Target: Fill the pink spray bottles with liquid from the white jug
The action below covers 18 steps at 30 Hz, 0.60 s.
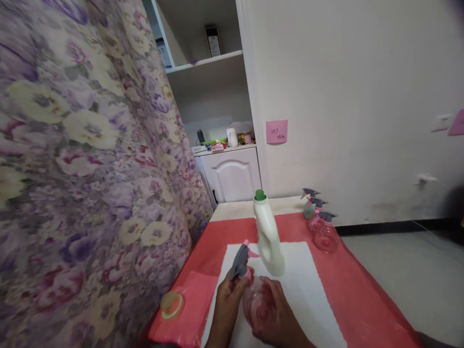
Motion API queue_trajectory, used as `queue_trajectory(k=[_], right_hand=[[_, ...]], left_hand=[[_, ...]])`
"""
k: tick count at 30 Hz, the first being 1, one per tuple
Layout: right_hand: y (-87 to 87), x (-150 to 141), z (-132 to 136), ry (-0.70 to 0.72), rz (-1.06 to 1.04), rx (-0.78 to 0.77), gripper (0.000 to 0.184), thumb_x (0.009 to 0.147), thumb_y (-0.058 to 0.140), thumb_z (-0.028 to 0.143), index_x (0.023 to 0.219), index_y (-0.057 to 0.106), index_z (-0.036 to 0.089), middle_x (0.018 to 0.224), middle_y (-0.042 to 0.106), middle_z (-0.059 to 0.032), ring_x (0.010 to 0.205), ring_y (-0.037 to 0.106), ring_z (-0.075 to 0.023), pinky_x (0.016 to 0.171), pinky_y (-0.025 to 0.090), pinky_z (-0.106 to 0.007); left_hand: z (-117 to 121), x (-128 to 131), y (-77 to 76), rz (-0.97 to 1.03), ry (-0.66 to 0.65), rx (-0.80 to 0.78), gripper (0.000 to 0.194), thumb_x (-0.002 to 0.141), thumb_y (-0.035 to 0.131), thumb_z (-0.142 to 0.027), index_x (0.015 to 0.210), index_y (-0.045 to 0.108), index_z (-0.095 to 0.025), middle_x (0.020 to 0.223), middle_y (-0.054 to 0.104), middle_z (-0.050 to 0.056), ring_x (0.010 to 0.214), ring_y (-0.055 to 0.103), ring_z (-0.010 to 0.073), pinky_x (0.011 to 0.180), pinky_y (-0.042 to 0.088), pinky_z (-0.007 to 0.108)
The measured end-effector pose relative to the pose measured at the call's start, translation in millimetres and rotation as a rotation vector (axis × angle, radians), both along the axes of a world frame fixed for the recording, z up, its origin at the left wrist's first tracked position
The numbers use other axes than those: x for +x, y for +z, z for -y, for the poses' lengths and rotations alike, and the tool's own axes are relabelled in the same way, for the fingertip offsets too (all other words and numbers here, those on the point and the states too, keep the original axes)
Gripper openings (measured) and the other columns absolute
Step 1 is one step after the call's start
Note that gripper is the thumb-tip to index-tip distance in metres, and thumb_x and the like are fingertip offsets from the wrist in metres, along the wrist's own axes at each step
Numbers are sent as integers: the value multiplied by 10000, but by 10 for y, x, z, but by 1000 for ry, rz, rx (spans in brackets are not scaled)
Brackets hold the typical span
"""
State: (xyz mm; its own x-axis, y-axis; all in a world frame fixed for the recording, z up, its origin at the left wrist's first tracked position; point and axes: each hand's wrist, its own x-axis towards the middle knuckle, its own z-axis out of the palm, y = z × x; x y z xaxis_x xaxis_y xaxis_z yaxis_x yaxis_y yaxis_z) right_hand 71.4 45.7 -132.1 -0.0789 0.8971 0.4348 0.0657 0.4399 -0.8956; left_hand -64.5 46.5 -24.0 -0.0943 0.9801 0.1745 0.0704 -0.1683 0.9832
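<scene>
My left hand is closed around the grey and pink trigger head of a clear pink spray bottle. My right hand wraps the bottle's round body from the right. The bottle is held just above a white towel spread on a red table cover. A white jug with a green cap stands upright on the towel just behind my hands.
Three more pink spray bottles stand at the table's far right edge. A round yellowish lid lies on a pink cloth at the left. A floral curtain hangs close on the left; a white cabinet stands behind.
</scene>
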Motion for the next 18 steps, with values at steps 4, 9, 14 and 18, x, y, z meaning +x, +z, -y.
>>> queue_trajectory(k=[4,9,14,18], right_hand=[[-37,87,99,-18,-28,18,948,465,630,68,1326,285,266,1248,481,-98,1190,534,-323,1034,452,-440],[-35,201,175,-18,-13,52,995,445,666,87,1337,262,263,1242,474,-104,1189,520,-354,1040,428,-473],[73,237,258,-30,-24,-75,959,436,639,52,1300,295,286,1221,520,-81,1172,538,-331,1024,432,-441],[194,243,308,-52,-77,-135,876,423,664,58,1213,357,279,1173,559,-69,1112,573,-310,991,451,-417]], left_hand=[[106,144,43,66,-8,-16,342,743,749,-411,1025,730,-218,988,790,73,928,709,262,847,552,346],[196,269,70,62,4,-47,320,745,759,-375,1023,729,-219,1007,792,65,981,704,263,883,539,341],[169,262,40,89,58,-61,407,722,774,-408,1077,728,-214,1004,796,77,969,712,275,893,543,366],[143,262,40,88,60,-66,427,691,790,-439,1047,743,-207,1016,796,88,989,710,295,916,538,389]])
